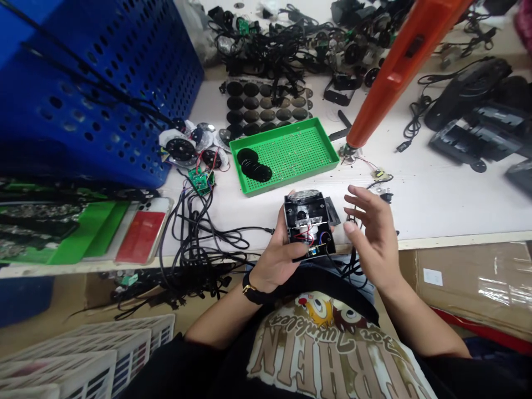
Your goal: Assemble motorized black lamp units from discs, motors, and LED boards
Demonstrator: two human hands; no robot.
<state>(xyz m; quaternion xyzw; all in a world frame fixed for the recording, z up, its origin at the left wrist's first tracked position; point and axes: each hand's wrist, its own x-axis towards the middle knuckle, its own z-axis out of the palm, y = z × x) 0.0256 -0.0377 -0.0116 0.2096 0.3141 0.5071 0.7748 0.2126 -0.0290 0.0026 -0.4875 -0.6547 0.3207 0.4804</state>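
My left hand [277, 260] grips a small black open housing [308, 224] from below, at the table's near edge. Inside the housing I see red wires and a small circuit board. My right hand [371, 235] hovers just to the right of the housing with its fingers spread and nothing in them. A black wire runs from the housing's underside down towards my lap. A watch sits on my left wrist.
A green tray [291, 152] with black discs lies behind the housing. An orange power screwdriver [394, 69] hangs over the table at right. A blue perforated crate [91, 83] stands at left, with a phone [143, 230], tangled black cables [199, 244] and more black housings [477, 116] around.
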